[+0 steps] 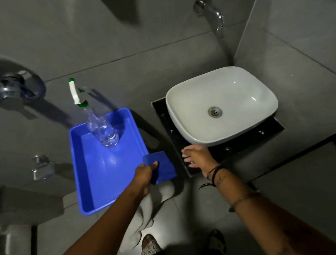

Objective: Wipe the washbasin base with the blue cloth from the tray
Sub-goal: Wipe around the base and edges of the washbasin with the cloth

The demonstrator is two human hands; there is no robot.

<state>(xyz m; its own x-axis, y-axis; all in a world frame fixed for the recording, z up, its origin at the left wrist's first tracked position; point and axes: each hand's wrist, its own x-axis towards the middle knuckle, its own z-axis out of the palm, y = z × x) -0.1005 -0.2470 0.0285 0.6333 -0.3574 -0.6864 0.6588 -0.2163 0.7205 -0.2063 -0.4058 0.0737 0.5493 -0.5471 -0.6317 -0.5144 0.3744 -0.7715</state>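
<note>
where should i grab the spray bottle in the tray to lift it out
Probably around the narrow neck just under the white and green trigger head, coming in from the near, open side of the tray. The spray bottle stands upright at the far end, close to the far and right walls, so those sides are cramped. The clear body is wider, and the head gives a stop above the fingers.

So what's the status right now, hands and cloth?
Left hand gripping folded blue cloth at blue plastic tray's right edge. Right hand open, resting on black washbasin base. Path clear.
</note>
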